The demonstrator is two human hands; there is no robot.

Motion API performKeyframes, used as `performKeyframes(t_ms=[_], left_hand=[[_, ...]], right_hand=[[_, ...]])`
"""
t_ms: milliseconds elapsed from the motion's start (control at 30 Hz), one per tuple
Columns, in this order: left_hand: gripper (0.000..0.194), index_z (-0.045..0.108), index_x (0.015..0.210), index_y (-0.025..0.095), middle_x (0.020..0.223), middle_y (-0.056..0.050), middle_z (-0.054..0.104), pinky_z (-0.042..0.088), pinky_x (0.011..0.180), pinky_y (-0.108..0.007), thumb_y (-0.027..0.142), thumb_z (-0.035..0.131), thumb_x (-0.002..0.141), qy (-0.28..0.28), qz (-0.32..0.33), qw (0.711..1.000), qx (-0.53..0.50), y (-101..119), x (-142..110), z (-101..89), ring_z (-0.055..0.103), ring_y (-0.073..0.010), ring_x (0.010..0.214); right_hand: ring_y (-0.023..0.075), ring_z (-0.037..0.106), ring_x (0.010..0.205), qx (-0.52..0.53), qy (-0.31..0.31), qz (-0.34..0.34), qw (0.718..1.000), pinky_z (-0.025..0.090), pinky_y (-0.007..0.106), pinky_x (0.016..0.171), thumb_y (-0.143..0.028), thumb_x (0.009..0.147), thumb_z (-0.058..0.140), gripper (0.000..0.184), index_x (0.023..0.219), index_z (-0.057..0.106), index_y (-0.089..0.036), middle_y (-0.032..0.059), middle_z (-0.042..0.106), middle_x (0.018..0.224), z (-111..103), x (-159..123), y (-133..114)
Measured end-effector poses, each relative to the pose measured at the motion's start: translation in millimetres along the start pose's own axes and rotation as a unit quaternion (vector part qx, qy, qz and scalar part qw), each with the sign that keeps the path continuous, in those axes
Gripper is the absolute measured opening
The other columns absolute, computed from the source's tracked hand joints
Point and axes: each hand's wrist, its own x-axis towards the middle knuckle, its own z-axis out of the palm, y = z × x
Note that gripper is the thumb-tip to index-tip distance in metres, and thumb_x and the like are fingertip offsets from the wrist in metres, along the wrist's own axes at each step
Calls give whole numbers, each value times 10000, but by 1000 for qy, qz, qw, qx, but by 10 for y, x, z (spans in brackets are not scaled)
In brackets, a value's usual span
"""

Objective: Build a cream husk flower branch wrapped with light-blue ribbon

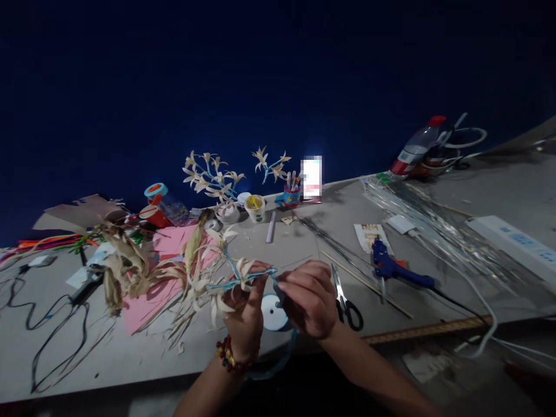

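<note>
My left hand (245, 315), with a beaded bracelet on its wrist, is closed around a flower branch (230, 284) of pale dried husk petals and a blue-wrapped stem. The stem lies nearly level and points right. At its right end my right hand (310, 298) pinches a strip of blue tape (279, 289) that meets the stem; its fingertips are partly hidden. Below and between the hands is a roll of blue tape (273, 321) with a white face. A blue band hangs at the table's front edge. Black-handled scissors (345, 301) lie just right of my right hand.
Dried husks (125, 266) and pink paper (167, 292) lie on the left. Two finished flower branches (212, 176) stand behind, near a paper cup (255, 208) and a pen holder (292, 194). To the right are a blue glue gun (391, 266), wires, a power strip (516, 240) and a bottle (417, 147).
</note>
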Motion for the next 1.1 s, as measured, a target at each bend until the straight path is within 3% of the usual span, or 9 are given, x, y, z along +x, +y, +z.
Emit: performKeyframes(t_ms=[133,267,400,567,733,800,900,967,1100], left_hand=[[97,722,811,183,817,-38,765,560,873,-354,277,743,818,-34,-8,998,-50,-27,4,-33,724,-216,801],[83,724,844,193,841,-41,771,561,886,-376,271,744,821,-36,2,998,-52,-57,17,-91,729,-234,831],[77,745,858,208,867,-46,783,561,899,-375,281,730,838,-85,10,996,-28,-25,44,-133,738,-246,885],[69,769,862,211,858,-44,799,573,888,-361,264,728,842,-117,33,993,3,38,116,-164,752,-241,874],[92,763,845,187,887,-74,798,582,865,-372,259,707,860,-204,-23,978,-37,83,212,-215,748,-261,896],[90,761,838,179,860,-78,793,591,828,-365,244,704,864,-237,-44,967,-85,108,244,-227,747,-258,865],[75,764,838,180,821,-75,781,593,778,-347,213,703,864,-276,-60,947,-151,106,273,-239,739,-242,813],[81,768,838,178,828,-87,775,588,751,-346,214,701,866,-293,-70,937,-176,70,275,-246,731,-249,828],[94,764,804,174,815,-101,756,570,718,-357,237,716,854,-314,-97,918,-220,-17,259,-249,716,-264,833]], right_hand=[[186,630,757,6,-9,2,1000,504,364,720,-117,900,571,170,1009,687,-178,58,739,839,-35,41,1],[200,636,745,27,-20,50,998,496,389,721,-141,893,569,139,944,685,-198,52,731,813,-120,33,29],[207,650,794,70,-47,98,992,503,409,762,-147,880,576,123,936,665,-212,55,725,863,-204,36,58],[209,681,914,140,-96,127,977,536,403,805,-63,870,555,189,967,617,-214,80,727,977,-254,100,84],[198,695,928,225,-128,209,943,533,394,849,-134,933,568,92,948,600,-218,61,737,960,-266,76,150],[186,695,907,260,-141,265,918,535,352,821,-185,940,608,44,906,605,-211,56,729,956,-272,74,178],[161,682,839,322,-170,359,859,528,299,768,-287,925,669,148,830,603,-195,38,710,888,-280,120,210],[145,657,783,367,-195,428,802,517,276,721,-378,885,717,246,792,602,-182,29,688,841,-283,173,225],[99,602,642,441,-251,553,661,476,228,621,-465,749,830,381,765,603,-160,-15,656,736,-270,257,240]])
